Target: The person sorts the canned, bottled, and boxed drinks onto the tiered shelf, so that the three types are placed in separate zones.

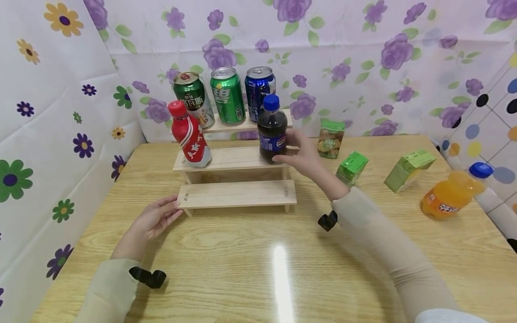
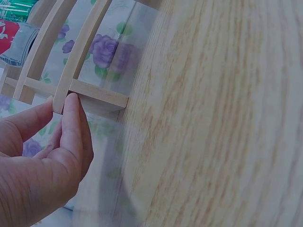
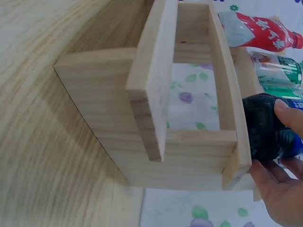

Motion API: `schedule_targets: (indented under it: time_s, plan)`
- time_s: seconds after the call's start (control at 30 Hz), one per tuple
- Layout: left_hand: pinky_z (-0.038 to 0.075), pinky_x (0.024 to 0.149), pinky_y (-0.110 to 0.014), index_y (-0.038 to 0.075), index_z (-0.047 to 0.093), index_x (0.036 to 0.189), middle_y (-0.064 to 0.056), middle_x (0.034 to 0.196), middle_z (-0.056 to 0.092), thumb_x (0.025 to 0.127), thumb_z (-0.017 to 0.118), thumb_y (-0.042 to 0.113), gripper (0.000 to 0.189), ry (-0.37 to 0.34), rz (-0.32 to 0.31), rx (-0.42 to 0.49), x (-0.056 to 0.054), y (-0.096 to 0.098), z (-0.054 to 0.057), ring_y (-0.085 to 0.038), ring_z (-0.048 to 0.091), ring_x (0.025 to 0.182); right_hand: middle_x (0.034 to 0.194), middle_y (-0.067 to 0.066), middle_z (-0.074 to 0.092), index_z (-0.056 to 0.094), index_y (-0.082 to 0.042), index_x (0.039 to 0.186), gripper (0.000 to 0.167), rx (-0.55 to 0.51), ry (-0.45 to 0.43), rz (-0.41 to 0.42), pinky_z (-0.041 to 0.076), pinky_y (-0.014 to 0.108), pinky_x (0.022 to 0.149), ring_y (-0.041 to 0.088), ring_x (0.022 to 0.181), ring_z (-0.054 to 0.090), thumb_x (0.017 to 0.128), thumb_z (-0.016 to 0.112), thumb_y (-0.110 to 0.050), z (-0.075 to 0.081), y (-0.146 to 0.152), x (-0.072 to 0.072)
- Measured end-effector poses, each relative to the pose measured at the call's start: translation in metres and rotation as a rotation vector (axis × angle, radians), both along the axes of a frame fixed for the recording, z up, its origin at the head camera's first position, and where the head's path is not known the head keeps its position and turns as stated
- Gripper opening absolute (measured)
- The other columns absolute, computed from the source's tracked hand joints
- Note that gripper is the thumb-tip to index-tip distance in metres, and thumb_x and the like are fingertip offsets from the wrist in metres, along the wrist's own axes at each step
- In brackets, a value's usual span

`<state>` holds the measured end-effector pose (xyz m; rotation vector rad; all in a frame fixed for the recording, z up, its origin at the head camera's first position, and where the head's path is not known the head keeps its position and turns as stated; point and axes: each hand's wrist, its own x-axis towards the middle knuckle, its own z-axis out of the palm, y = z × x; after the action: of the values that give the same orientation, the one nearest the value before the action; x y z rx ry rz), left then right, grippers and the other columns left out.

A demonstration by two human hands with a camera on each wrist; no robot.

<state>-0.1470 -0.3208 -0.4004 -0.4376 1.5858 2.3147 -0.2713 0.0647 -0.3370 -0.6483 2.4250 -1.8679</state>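
A three-step wooden rack [image 1: 236, 194] stands on the table. My left hand [image 1: 155, 220] pinches the left end of its lowest step between thumb and fingers, as the left wrist view shows closely. On the right end of the middle step stands a dark cola bottle [image 1: 271, 130] with a blue cap, upright. My right hand [image 1: 304, 154] holds it from the right side, thumb and fingers around its lower part. At the middle step's left end is a red-and-white bottle [image 1: 193, 137]. Behind, the top step carries a dark green can [image 1: 194, 96], a green can [image 1: 228, 96] and a blue can [image 1: 258, 89].
Right of the rack stand a brown-and-green juice carton [image 1: 331, 139], a small green carton [image 1: 352, 168] and a light green carton [image 1: 409, 170]. An orange soda bottle [image 1: 452, 193] leans at the far right. Flowered cloth [image 1: 347, 67] hangs behind the table.
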Motion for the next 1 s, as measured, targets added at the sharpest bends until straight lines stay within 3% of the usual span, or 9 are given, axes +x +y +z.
schedule_targets:
  time_s: [0.37, 0.63, 1.0]
  plan:
    - [0.056, 0.086, -0.017, 0.0, 0.025, 0.141, 0.003, 0.097, 0.066, 0.098, 0.051, 0.003, 0.05, 0.002, -0.018, -0.011, 0.0, 0.001, 0.0, -0.007, 0.065, 0.09, 0.118, 0.021, 0.057, 0.047, 0.004, 0.118, 0.059, -0.025, 0.074, -0.111, 0.052, 0.042, 0.098, 0.031, 0.112, 0.056, 0.073, 0.083, -0.007, -0.01, -0.027, 0.008]
    - [0.055, 0.086, -0.017, 0.002, 0.026, 0.139, 0.003, 0.097, 0.065, 0.097, 0.051, 0.004, 0.049, 0.0, -0.003, -0.008, 0.001, 0.001, 0.001, -0.007, 0.065, 0.09, 0.121, 0.017, 0.056, 0.047, 0.002, 0.122, 0.061, -0.021, 0.053, -0.095, 0.052, 0.039, 0.099, 0.028, 0.111, 0.055, 0.073, 0.083, -0.009, -0.006, -0.051, 0.012]
    - [0.055, 0.087, -0.017, 0.001, 0.027, 0.138, 0.002, 0.098, 0.064, 0.098, 0.05, 0.002, 0.046, 0.009, -0.001, -0.002, 0.001, 0.001, 0.001, -0.007, 0.065, 0.091, 0.116, 0.018, 0.057, 0.048, 0.003, 0.119, 0.063, 0.023, 0.1, -0.123, 0.055, 0.033, 0.095, 0.028, 0.109, 0.057, 0.071, 0.085, -0.012, -0.006, -0.08, 0.014]
